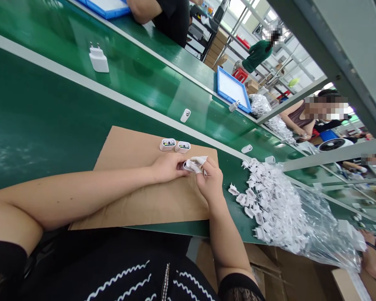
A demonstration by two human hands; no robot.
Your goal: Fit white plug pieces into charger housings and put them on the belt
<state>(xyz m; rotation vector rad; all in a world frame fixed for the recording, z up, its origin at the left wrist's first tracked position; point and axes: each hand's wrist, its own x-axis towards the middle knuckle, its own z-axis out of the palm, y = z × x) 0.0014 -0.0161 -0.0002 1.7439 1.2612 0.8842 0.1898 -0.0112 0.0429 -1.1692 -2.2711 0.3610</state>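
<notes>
The dark green counter point(44, 113) bears a flat brown cardboard sheet point(150, 200), the landmark. Two open white oval housings point(168, 144) stand near the sheet's far edge; right of it lies a heap of small white plastic plug pieces point(269, 205), partly on clear plastic bagging point(329, 234).

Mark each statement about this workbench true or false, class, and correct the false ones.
1. Two open white housings stand on the cardboard sheet. True.
2. The pile of white plug pieces lies left of the sheet. False: the pile lies to its right.
3. The left hand and right hand meet at another housing. True.
4. The large two-pin charger points its pins towards the wearer. False: its pins point away.
</notes>
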